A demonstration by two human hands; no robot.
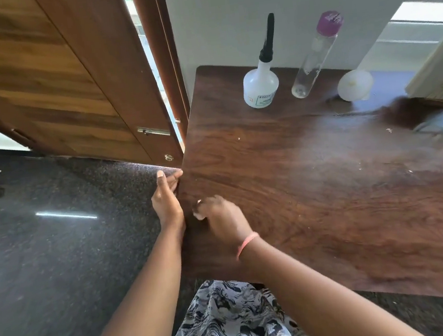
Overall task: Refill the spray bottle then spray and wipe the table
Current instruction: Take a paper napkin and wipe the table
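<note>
The left hand [166, 198] is cupped, fingers straight, against the table [312, 185] edge, likely to catch crumbs, while the blurred right hand [220, 217] lies on the tabletop beside it, fingers bent; whether it holds anything I cannot tell. The spray bottle [260, 84] stands untouched at the far edge beside a clear tube [312, 57].

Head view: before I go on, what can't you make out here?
- Right hand: motion-blurred; whether it pinches the white bits under its fingers is unclear.
- White bottle label: print too small to read.
- Dark clump on the table: blurred, unidentifiable.
- Pale ribbed object: cut off by the right edge.
</note>
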